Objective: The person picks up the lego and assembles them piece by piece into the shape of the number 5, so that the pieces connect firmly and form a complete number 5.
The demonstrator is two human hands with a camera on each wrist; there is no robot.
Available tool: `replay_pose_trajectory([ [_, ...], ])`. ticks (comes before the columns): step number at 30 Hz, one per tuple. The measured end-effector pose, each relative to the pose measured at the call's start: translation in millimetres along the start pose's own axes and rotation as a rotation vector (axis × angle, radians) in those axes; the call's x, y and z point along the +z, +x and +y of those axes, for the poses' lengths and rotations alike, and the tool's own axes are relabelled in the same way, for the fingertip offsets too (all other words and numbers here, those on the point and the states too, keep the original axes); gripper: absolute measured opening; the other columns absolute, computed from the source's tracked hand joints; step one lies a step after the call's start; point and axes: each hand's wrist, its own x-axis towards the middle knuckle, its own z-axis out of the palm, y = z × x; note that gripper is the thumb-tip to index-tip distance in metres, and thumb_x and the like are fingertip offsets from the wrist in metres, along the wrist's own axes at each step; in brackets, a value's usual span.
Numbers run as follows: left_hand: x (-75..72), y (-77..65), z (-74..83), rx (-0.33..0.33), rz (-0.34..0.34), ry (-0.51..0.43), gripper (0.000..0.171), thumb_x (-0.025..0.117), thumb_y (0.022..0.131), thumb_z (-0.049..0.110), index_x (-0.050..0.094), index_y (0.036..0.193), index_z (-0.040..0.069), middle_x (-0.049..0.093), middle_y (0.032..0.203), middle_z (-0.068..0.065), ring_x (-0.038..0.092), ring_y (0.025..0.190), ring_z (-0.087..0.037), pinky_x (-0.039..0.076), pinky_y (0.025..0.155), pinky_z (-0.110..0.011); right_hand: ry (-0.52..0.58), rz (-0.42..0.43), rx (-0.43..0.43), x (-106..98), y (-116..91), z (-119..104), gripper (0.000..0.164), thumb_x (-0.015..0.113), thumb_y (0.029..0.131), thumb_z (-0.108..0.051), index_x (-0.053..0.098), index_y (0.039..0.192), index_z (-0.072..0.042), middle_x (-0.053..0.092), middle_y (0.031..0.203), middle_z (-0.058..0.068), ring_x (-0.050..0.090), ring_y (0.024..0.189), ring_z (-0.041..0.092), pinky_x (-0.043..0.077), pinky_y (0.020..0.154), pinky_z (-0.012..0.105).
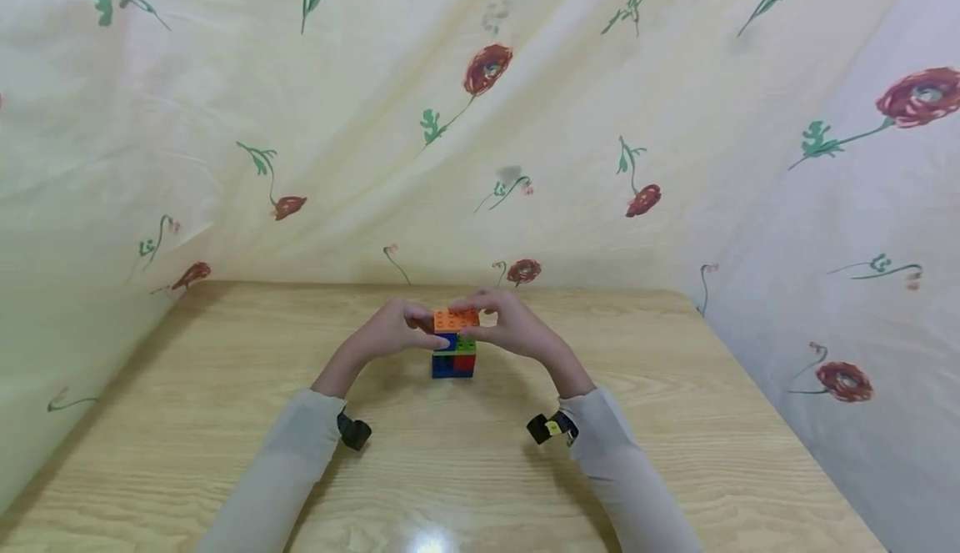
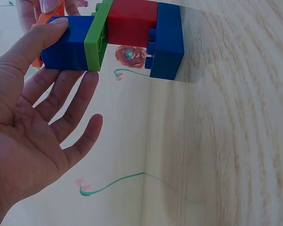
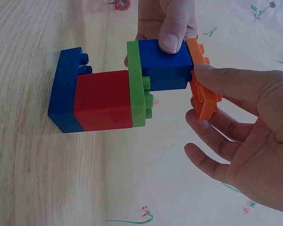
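A small tower of toy building bricks stands on the table. Its base is a long blue brick [image 3: 63, 96], with a red brick [image 3: 103, 101] on one half. Across the red one lies a thin green brick [image 3: 136, 89], bearing an upper blue brick [image 2: 74, 43] on one side. My left hand [image 1: 392, 332] holds that upper blue brick between thumb and fingers. On top is a thin orange brick [image 1: 456, 320], overhanging to the right; my right hand [image 1: 513, 326] pinches it by thumb and fingers. Whether the orange brick is pressed fully on, I cannot tell.
The tower stands toward the far half of a pale wooden table [image 1: 442, 470]. Behind and at the sides hangs a cream cloth [image 1: 360, 119] printed with red flowers. Each wrist wears a small black camera [image 1: 354, 432] on a strap.
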Motion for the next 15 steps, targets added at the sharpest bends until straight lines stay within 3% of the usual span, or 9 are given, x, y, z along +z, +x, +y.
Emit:
replay_pose_trajectory([
  [15, 1.0, 0.3, 0.7, -0.003, 0.008, 0.008, 0.016, 0.081, 0.089, 0.023, 0.080, 0.098, 0.011, 0.076, 0.104, -0.005, 0.069, 0.098, -0.018, 0.056, 0.089, -0.037, 0.002, -0.007, 0.005, -1.0, -1.3, -0.3, 0.040, 0.076, 0.092, -0.012, 0.070, 0.132, -0.012, 0.069, 0.121, 0.008, 0.059, 0.110, 0.023, 0.053, 0.095, 0.045],
])
